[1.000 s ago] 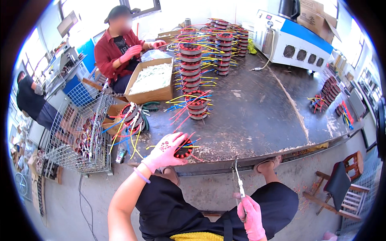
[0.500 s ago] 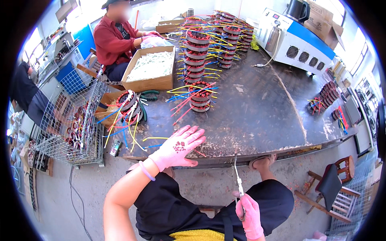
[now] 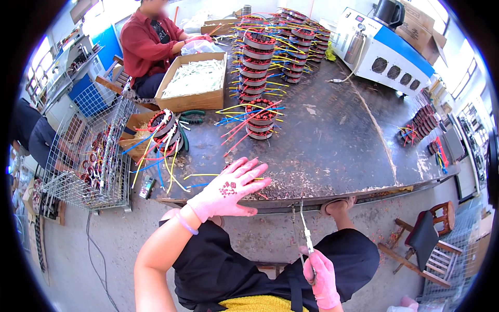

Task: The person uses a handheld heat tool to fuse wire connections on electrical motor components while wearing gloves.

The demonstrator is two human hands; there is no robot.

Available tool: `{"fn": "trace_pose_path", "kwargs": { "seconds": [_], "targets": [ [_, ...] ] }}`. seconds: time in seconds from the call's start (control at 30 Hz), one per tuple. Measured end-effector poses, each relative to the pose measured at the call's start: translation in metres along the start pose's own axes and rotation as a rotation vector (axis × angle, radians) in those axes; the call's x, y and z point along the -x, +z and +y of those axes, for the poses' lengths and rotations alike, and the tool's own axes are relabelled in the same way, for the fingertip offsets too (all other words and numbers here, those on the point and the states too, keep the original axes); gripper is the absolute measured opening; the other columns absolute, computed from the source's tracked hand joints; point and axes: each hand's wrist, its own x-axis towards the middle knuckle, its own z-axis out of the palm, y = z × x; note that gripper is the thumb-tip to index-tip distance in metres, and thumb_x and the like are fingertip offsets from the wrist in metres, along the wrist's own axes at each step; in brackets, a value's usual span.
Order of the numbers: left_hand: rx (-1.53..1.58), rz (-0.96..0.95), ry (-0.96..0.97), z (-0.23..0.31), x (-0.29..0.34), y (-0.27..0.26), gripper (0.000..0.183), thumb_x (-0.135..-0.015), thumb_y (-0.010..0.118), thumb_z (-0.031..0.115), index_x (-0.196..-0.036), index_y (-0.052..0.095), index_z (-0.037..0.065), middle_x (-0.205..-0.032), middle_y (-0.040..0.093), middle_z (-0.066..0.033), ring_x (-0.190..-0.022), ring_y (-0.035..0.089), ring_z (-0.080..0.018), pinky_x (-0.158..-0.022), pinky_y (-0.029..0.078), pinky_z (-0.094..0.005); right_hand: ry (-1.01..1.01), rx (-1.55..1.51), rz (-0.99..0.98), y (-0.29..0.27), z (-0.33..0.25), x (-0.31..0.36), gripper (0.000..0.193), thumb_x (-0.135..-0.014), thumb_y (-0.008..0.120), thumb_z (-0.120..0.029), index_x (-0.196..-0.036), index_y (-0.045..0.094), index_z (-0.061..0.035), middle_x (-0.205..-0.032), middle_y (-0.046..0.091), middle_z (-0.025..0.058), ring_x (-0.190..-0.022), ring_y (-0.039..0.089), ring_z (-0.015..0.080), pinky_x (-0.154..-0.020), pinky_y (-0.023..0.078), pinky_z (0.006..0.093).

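Note:
My left hand (image 3: 228, 188), in a pink glove, lies palm down over the near table edge with its fingers spread. Yellow and blue wires (image 3: 200, 176) poke out beside it; what lies under the palm is hidden. In my right hand (image 3: 323, 278), also gloved in pink, is a slim tool with a white collar and a thin metal tip (image 3: 306, 231), held upright before the table edge. Beyond my left hand stands a short stack of wound motor stators (image 3: 261, 122) with red, blue and yellow leads. More stators (image 3: 166, 130) with loose leads sit to its left.
Tall stator stacks (image 3: 254, 62) rise behind. A cardboard box (image 3: 195, 106) of white strips stands near a seated person in red (image 3: 148, 44). Left is a wire basket (image 3: 88, 192); a white-and-blue machine (image 3: 384, 52) stands far right, a chair (image 3: 423, 242) near right.
The view has shifted slightly, so the tabletop things sit a little higher. My left hand has moved slightly over the edge; my right keeps its grip. The person opposite has shifted their arms.

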Motion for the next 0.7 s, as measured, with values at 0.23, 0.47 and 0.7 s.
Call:
{"fn": "trace_pose_path", "kwargs": {
  "seconds": [0.23,0.47,0.7],
  "targets": [
    [0.007,-0.061,0.115,0.003,0.006,0.006,0.076,-0.073,0.079,0.043,-0.143,0.052,0.027,-0.159,0.033,-0.0115,-0.145,0.032,-0.0375,-0.12,0.024,-0.052,0.009,0.002,-0.011,0.0,0.001,-0.006,0.044,-0.103,0.048,-0.031,-0.123,0.059,0.0075,-0.055,0.045,-0.004,-0.045,0.033,0.0038,-0.043,0.024,0.0207],
    [0.056,0.075,-0.023,0.002,0.003,-0.001,0.081,-0.071,0.081,0.043,-0.142,0.052,0.017,-0.152,0.042,-0.0153,-0.14,0.039,-0.0378,-0.118,0.027,-0.0523,0.134,-0.035,-0.072,0.002,-0.005,-0.005,0.033,-0.104,0.05,-0.021,-0.127,0.06,0.0004,-0.063,0.048,-0.0058,-0.054,0.038,0.0034,-0.05,0.027,0.0206],
    [-0.012,0.021,-0.425,-0.013,0.018,-0.01,0.099,-0.06,0.088,0.041,-0.143,0.046,0.007,-0.141,0.048,-0.0199,-0.13,0.047,-0.0397,-0.111,0.038,-0.0455,0.194,-0.096,-0.203,0.006,0.017,-0.013,0.034,-0.104,0.052,-0.02,-0.129,0.058,0.0027,-0.068,0.048,-0.0043,-0.061,0.041,0.004,-0.055,0.031,0.0204]
  ]
}}
